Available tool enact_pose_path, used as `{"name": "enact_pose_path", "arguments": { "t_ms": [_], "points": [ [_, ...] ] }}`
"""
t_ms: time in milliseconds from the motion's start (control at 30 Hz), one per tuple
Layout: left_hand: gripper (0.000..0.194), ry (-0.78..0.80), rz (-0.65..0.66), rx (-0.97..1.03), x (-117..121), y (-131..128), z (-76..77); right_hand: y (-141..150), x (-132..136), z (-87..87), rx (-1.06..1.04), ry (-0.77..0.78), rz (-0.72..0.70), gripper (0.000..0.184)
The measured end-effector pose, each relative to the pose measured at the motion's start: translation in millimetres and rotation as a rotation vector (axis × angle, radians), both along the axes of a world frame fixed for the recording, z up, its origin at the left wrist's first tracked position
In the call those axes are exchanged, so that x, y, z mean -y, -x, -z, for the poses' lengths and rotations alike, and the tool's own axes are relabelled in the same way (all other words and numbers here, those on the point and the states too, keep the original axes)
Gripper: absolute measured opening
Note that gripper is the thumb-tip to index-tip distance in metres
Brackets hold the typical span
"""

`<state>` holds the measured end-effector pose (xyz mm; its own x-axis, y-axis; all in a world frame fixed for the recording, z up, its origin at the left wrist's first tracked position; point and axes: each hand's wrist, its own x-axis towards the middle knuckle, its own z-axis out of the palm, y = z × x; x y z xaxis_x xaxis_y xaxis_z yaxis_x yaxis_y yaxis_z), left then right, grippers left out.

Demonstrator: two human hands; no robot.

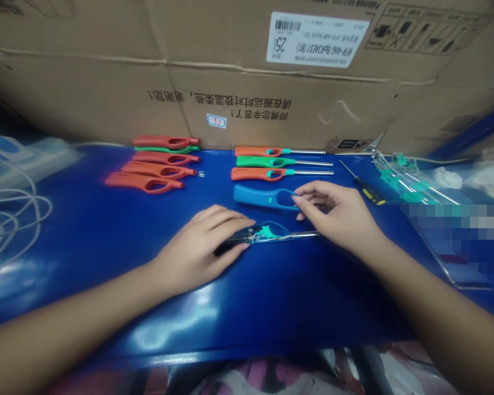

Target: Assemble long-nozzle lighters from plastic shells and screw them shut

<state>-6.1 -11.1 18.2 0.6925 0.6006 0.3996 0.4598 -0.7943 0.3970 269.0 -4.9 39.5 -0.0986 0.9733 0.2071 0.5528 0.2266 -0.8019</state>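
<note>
My left hand point(209, 247) grips the handle end of an opened lighter point(267, 233), whose teal trigger, wires and metal tube show in a blue half shell. The handle end itself is hidden under my fingers. Just beyond it, my right hand point(333, 211) pinches the front end of a blue lighter shell point(259, 197) between thumb and fingers. That shell lies roughly level, its handle pointing left. Behind it are three assembled lighters in a column: an orange one point(253, 174), a green one point(251, 162) and another orange one point(251, 151).
Several orange shells point(135, 181) and a green one point(168, 148) lie at the back left. A screwdriver point(366, 189) rests on the right, near a pile of metal tubes with teal parts point(411, 184). A cardboard box point(127, 71) walls off the back; white cable point(33, 203) coils at left.
</note>
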Motion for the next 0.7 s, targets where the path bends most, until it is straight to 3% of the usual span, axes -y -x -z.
{"name": "enact_pose_path", "arguments": {
  "t_ms": [133,200,400,500,700],
  "points": [
    [0.042,-0.250,-0.131,0.012,1.5,1.8,-8.4,4.1,2.5,-5.0,-0.195,0.210,-0.036,0.028],
    [0.041,-0.313,-0.134,-0.009,1.1,3.1,-10.8,5.2,4.2,-7.5,-0.251,0.311,-0.081,0.032],
    [0.032,-0.215,-0.029,-0.041,-2.0,5.1,-9.2,6.2,6.4,-6.6,-0.230,0.438,-0.206,0.024],
    [0.035,-0.163,-0.016,-0.052,-2.9,5.7,-7.1,6.4,6.3,-4.3,-0.173,0.397,-0.218,0.024],
    [0.035,-0.108,-0.002,-0.086,-3.2,6.4,-3.5,6.1,8.8,-3.0,0.205,0.111,-0.361,0.029]
  ]
}}
